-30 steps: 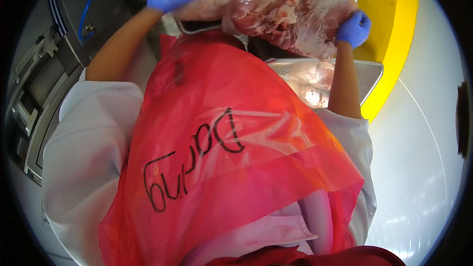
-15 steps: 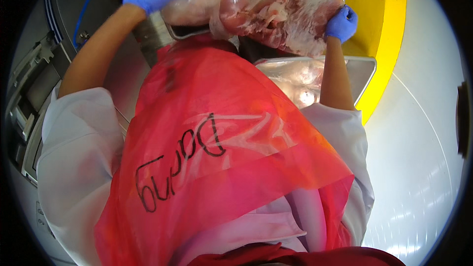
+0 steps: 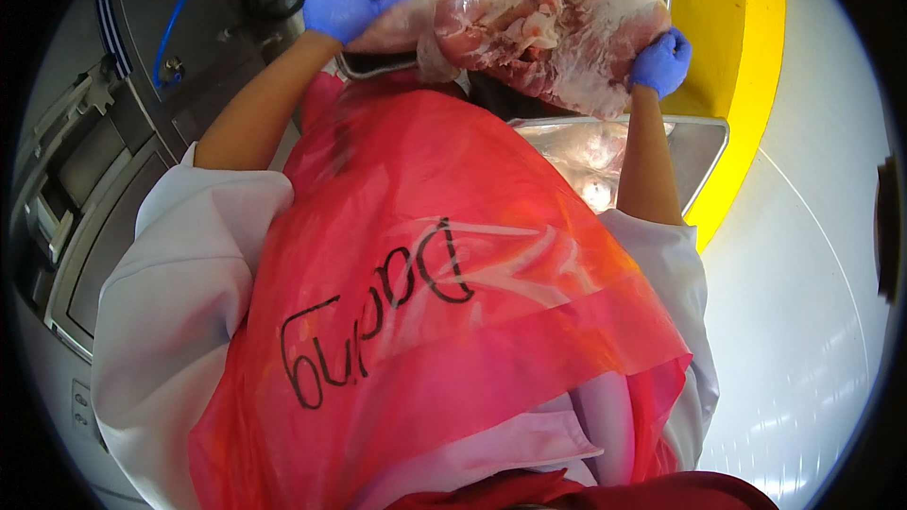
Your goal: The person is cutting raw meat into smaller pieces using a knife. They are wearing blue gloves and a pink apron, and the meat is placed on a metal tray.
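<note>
A large piece of raw meat (image 3: 557,28), pink with white fat and a ragged cut middle, stretches across the top of the view. My right hand (image 3: 661,63), in a blue glove, is closed on its right edge. At the left end, my blue-gloved left hand (image 3: 345,13) is curled against a paler part of the meat, thumb side toward the right. A blurred pale band across the top hides part of the left fingers. Beneath the meat shows the rim of a metal tray (image 3: 373,66).
A second metal tray (image 3: 704,151) with glossy pale meat sits nearer, beside my right forearm. A yellow curb (image 3: 746,113) runs along the right. Steel equipment (image 3: 104,198) and a blue hose (image 3: 175,19) are on the left. My red plastic apron (image 3: 435,227) fills the middle.
My left hand has moved right along the meat and slightly down. The right hand keeps its grip; it and the meat appear slightly lower and further right.
</note>
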### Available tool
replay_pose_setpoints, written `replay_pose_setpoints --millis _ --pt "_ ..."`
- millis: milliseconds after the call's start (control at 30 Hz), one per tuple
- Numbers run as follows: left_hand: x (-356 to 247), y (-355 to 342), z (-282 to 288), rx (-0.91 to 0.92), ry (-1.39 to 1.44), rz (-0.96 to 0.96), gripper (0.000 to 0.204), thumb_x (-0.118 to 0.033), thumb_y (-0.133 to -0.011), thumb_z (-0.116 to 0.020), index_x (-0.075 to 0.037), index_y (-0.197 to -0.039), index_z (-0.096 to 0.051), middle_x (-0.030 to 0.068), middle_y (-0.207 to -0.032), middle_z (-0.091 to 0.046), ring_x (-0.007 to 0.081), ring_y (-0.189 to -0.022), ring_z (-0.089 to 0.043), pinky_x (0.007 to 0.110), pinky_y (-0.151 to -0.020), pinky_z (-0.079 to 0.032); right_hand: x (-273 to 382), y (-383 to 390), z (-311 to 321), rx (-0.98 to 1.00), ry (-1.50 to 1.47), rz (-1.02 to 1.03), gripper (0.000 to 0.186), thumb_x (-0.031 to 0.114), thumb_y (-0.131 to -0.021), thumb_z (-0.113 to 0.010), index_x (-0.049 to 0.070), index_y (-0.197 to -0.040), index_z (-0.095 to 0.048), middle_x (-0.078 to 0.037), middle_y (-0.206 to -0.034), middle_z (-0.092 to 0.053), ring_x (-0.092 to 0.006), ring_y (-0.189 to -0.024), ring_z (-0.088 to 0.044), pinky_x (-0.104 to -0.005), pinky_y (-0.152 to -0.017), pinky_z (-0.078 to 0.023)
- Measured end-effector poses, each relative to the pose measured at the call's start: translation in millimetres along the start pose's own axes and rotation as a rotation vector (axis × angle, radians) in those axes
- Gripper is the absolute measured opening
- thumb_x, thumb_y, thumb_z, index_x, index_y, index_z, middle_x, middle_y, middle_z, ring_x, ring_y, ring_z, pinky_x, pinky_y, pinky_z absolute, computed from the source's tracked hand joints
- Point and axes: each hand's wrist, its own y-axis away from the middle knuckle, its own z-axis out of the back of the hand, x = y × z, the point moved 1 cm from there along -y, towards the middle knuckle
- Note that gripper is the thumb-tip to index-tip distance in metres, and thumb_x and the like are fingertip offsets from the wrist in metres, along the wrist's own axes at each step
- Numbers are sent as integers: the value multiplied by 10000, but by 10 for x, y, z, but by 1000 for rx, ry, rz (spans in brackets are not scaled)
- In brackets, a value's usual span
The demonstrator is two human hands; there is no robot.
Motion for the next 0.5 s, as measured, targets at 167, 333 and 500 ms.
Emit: replay_pose_setpoints --millis 167,333,500 --pt "-313 -11 439 143 7 79 634 -695 -927 -577 -88 -1067 -693 208 -1003 -731 425 -924 -694 502 -793 -556 24 -45 23 30 1 -16 359 372 -970 -564 78 -1113 -714 -180 -1144 -735 -384 -1044 -689 -456 -926 -522" --pt "-767 -95 1117 339 -21 -72 582 -587 -985 -567 -37 -1127 -696 207 -1024 -738 353 -912 -727 474 -779 -575 -47 -20 -94 71 -159 7 337 305 -982 -591 22 -1134 -693 -208 -1187 -698 -374 -1087 -659 -452 -963 -502" --pt "-974 -720 904 675 -155 -420 446 -470 -999 -546 -81 -1162 -689 167 -1046 -737 297 -916 -710 461 -769 -555 -616 -126 -333 67 -344 -25 313 220 -964 -634 -27 -1152 -675 -237 -1181 -653 -388 -1097 -618 -448 -993 -481"
